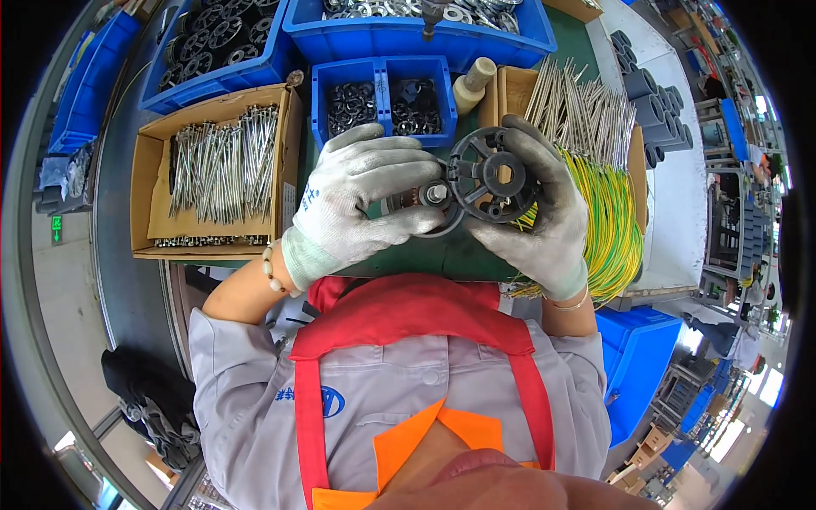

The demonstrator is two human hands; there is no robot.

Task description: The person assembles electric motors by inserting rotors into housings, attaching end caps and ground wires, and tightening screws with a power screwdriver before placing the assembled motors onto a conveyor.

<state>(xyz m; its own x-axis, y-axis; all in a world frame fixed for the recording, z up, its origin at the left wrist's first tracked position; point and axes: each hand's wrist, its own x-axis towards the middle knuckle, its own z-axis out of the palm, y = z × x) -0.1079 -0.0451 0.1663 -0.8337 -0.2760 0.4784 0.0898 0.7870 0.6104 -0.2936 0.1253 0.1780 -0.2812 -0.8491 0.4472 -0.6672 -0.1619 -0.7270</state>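
Note:
Both my hands wear whitish-grey knit gloves and meet over the middle of the bench. My left hand (344, 187) is closed on a round dark part with a metal stud (436, 193) at its middle; the fingers cover most of it. In my right hand (557, 212) is a black spoked plastic disc (497, 176) with a hole at its centre, gripped by its rim between thumb and fingers. The disc's left edge overlaps the round part's rim; whether they are joined I cannot tell.
Beyond my hands stands a two-part blue bin (381, 70) of small black rings. Metal rods lie in a cardboard box (143, 191) at left. At right are more rods (582, 110) and yellow-green wires (616, 229). Larger blue bins (408, 42) stand behind, near a pale bottle (470, 87).

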